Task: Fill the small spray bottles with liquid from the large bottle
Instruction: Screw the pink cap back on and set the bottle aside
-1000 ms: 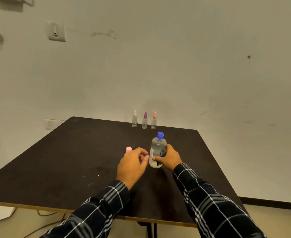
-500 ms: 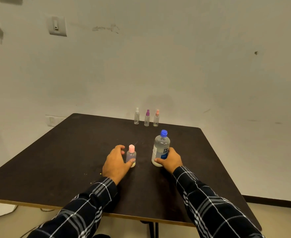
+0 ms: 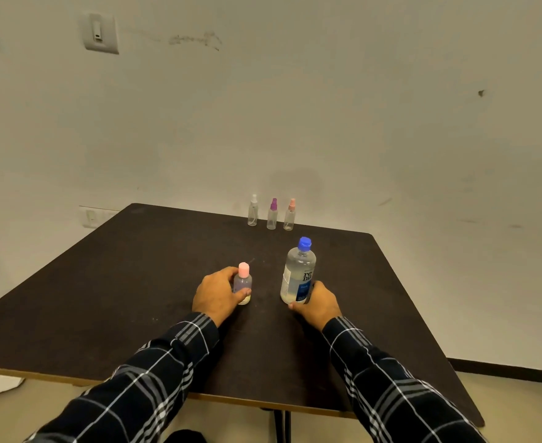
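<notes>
– Brown tabletop (image 3: 129, 282), near row first: what do you list under my hands?

– Item 1, your left hand (image 3: 217, 294): curled round the pink-capped small bottle (image 3: 243, 284), which stands upright on the tabletop with its cap on. Item 2, your right hand (image 3: 317, 303): wrapped about the base of the large bottle (image 3: 298, 273), upright, blue cap (image 3: 304, 243) on, clear liquid inside. Your hands sit apart, one bottle each.

– And the far row?

– Items 3 to 5: white-topped spray bottle (image 3: 252, 214), purple-topped spray bottle (image 3: 272, 216), peach-topped spray bottle (image 3: 290, 217), side by side at the far edge, well apart from you. Fill levels are too small to tell.

– Handling note?

– Nothing looks opened yet. Keep both bottles planted. Uncap the small one first, then the large. Pour slowly with the mouths close, since that small neck looks narrow and a spill seems likely.
</notes>
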